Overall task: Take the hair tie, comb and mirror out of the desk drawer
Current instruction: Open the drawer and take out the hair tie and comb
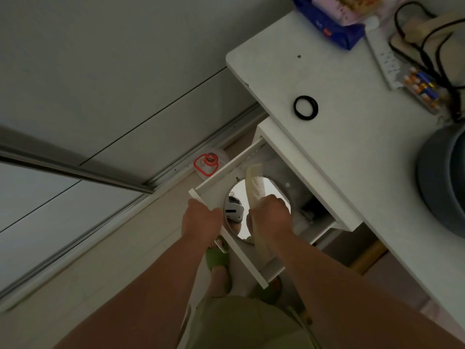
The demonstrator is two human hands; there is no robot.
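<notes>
A black hair tie (pixel 305 107) lies on the white desk top (pixel 339 79). Below the desk's edge the white drawer (pixel 221 172) stands pulled out. A round mirror (pixel 235 195) lies flat inside it. My right hand (pixel 270 215) is over the mirror, shut on a cream comb (pixel 254 186) whose teeth point right; the comb's far end rises above the mirror. My left hand (pixel 201 219) grips the drawer's front panel near its left corner.
On the desk's far side are a blue packet (pixel 334 28), a white power strip (pixel 382 56), black cables, a pack of batteries (pixel 420 89) and a dark round bowl (pixel 442 182). The floor holds a white object with red marking (pixel 208 162). My feet in green slippers are under the drawer.
</notes>
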